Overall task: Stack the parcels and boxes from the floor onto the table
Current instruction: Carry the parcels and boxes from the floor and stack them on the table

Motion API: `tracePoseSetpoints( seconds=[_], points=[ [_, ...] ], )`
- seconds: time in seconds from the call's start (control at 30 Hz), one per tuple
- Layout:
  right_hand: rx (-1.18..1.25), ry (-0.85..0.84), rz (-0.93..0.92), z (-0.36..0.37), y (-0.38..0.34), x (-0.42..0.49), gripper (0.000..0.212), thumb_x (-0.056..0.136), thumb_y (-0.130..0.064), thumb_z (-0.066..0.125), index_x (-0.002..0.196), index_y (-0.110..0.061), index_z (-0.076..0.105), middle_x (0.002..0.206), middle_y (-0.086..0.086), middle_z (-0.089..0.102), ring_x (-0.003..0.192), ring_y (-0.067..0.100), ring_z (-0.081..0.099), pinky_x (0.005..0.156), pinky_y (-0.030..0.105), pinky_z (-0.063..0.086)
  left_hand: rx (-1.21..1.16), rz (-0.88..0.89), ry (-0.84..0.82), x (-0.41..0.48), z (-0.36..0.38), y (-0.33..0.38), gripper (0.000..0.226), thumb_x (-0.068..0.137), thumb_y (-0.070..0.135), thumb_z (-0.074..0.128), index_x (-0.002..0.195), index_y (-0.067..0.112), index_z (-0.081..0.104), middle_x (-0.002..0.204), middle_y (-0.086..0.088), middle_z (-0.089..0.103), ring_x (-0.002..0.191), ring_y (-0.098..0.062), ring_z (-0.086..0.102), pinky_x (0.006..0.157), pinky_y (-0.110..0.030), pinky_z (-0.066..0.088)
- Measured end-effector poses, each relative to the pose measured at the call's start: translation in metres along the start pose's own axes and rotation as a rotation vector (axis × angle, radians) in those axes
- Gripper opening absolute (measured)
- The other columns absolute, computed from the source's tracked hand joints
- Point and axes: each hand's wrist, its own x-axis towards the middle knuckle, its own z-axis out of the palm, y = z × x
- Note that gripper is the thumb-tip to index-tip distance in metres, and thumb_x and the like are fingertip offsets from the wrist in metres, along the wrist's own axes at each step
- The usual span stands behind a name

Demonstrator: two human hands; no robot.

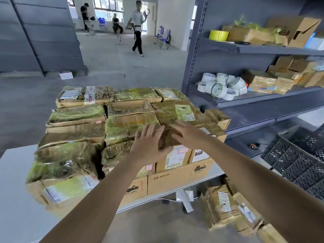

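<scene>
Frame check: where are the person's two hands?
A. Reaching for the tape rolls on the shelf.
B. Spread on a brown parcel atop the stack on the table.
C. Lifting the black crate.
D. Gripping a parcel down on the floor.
B: the left hand and right hand both lie, fingers extended, on the brown parcel topping the stack on the table.
</scene>
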Motion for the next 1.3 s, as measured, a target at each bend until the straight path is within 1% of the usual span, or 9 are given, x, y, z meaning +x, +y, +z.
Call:
tracePoseSetpoints(
  seconds=[0.13,0.2,0.3,0.57,0.77,0.9,1.0,1.13,1.3],
  points=[
    [-0.033,-0.047,-0.053,-0.003,0.002,0.013,0.053,0.102,-0.048,0.033,0.150,-0.027,0.031,0.155,0.001,0.033,0.142,0.024,0.030,0.113,0.043,0.029,0.021,-0.035,0.009,0.011,0.002,-0.003,0.073,0.091,0.068,0.018,0.151,0.027,0.017,0.158,-0.003,0.012,0.146,-0.025,0.005,0.116,-0.050,0.010],
    [-0.032,-0.036,-0.074,-0.010,0.003,0.023,0.048,0.101,-0.048,0.035,0.140,-0.023,0.048,0.138,0.003,0.053,0.124,0.025,0.049,0.098,0.041,0.042,0.027,-0.056,0.042,0.016,-0.001,-0.003,0.068,0.092,0.065,0.021,0.147,0.025,0.025,0.153,-0.004,0.026,0.142,-0.027,0.021,0.111,-0.048,0.022],
    [-0.028,0.028,-0.082,-0.019,0.011,0.044,0.041,0.100,-0.047,0.039,0.125,-0.021,0.058,0.121,0.001,0.061,0.105,0.021,0.057,0.084,0.037,0.047,-0.004,-0.128,0.157,0.026,-0.006,-0.003,0.063,0.093,0.060,0.025,0.144,0.022,0.030,0.146,-0.005,0.036,0.134,-0.029,0.033,0.104,-0.046,0.034],
    [-0.050,-0.009,-0.110,-0.027,0.062,0.123,0.050,0.099,-0.043,0.046,0.143,-0.020,0.042,0.143,0.006,0.044,0.113,0.023,0.055,0.092,0.039,0.048,0.027,-0.232,0.061,0.075,-0.010,0.003,0.070,0.089,0.063,0.038,0.144,0.021,0.031,0.154,-0.008,0.020,0.144,-0.030,0.013,0.116,-0.054,0.018],
    [-0.022,0.045,-0.223,-0.036,0.092,0.188,0.049,0.099,-0.039,0.045,0.146,-0.026,0.037,0.150,0.006,0.037,0.098,0.018,0.063,0.075,0.033,0.051,0.099,-0.307,0.048,0.128,0.003,0.020,0.062,0.093,0.058,0.037,0.144,0.024,0.031,0.157,-0.005,0.015,0.146,-0.029,0.006,0.116,-0.055,0.013],
    [0.007,0.036,-0.288,-0.039,0.097,0.234,0.048,0.101,-0.032,0.043,0.147,-0.030,0.033,0.156,0.007,0.027,0.115,0.023,0.056,0.091,0.038,0.050,0.142,-0.385,-0.095,0.150,0.012,0.017,0.066,0.091,0.063,0.033,0.148,0.030,0.024,0.161,-0.002,0.003,0.147,-0.030,-0.010,0.116,-0.058,0.001],
    [-0.025,0.036,-0.327,-0.038,0.093,0.260,0.047,0.102,-0.031,0.042,0.148,-0.031,0.033,0.150,0.009,0.037,0.103,0.022,0.060,0.082,0.039,0.052,0.170,-0.395,-0.126,0.153,0.016,0.016,0.065,0.091,0.066,0.026,0.148,0.034,0.026,0.161,0.005,0.006,0.146,-0.029,-0.015,0.115,-0.059,-0.004],
    [-0.158,0.068,-0.368,-0.029,0.080,0.277,0.043,0.102,-0.038,0.042,0.144,-0.030,0.040,0.148,0.008,0.040,0.131,0.033,0.042,0.100,0.047,0.045,0.171,-0.386,-0.095,0.147,0.016,0.014,0.063,0.092,0.066,0.024,0.147,0.036,0.027,0.160,0.007,0.008,0.146,-0.026,-0.015,0.116,-0.056,-0.006],
    [-0.167,0.179,-0.352,-0.022,0.063,0.276,0.014,0.098,-0.013,0.050,0.101,-0.009,0.064,0.100,0.007,0.060,0.093,0.025,0.059,0.089,0.042,0.047,0.168,-0.379,-0.093,0.145,0.015,0.015,0.062,0.093,0.065,0.025,0.147,0.035,0.027,0.160,0.007,0.009,0.147,-0.027,-0.013,0.116,-0.057,-0.005]
  ],
)
